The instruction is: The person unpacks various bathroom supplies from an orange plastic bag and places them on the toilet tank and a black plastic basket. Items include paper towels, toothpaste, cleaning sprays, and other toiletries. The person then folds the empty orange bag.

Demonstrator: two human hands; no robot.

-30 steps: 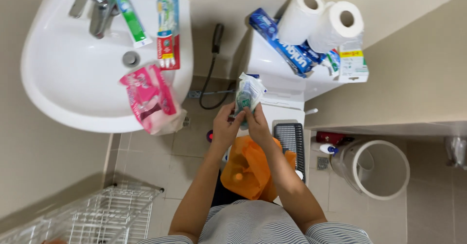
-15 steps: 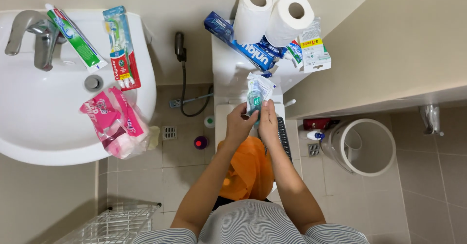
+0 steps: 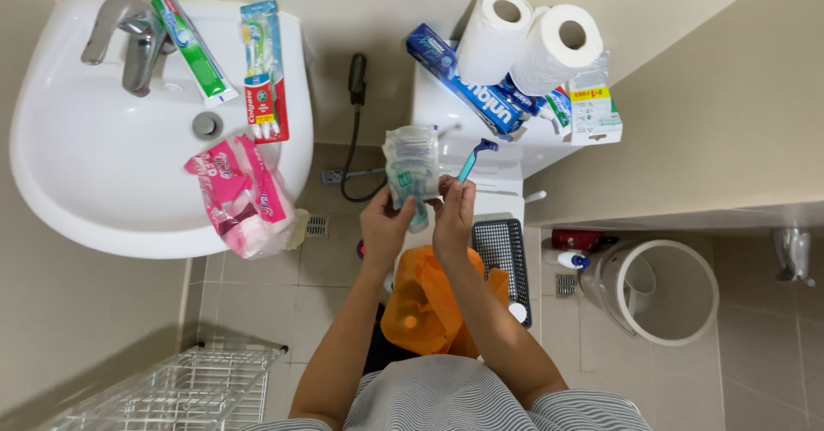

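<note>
Room: bathroom seen from above, with a beige tiled floor (image 3: 755, 379) and plain beige walls.
Sink: big white sink (image 3: 77, 182) on the left, with a silver tap (image 3: 129, 40) at the back.
Toilet tank: white tank top (image 3: 446, 109) in the middle, against the wall, with things piled on it.
Bin: round white bin (image 3: 661, 289) on the floor to the right.
Rack: white wire rack (image 3: 184, 388) on the floor at the bottom left.
Paper rolls: two white toilet paper rolls (image 3: 532, 40) lie side by side on the tank.
Orange bag: orange plastic bag (image 3: 425, 306) sits under the arms, beside a small black basket (image 3: 502, 255).
Pink pack: pink soft pack (image 3: 236, 195) rests on the sink's right edge.
Long boxes: blue toothpaste box (image 3: 463, 83) leans by the rolls; green toothpaste box (image 3: 193, 49) and a toothbrush pack (image 3: 264, 70) lie on the sink's back edge.
Left hand: left hand (image 3: 384, 225) is closed around a clear plastic packet (image 3: 412, 169), holding it up in front of the tank.
Right hand: right hand (image 3: 453, 212) pinches a blue razor (image 3: 475, 158) by its handle, just beside the packet, with the razor head pointing up.
</note>
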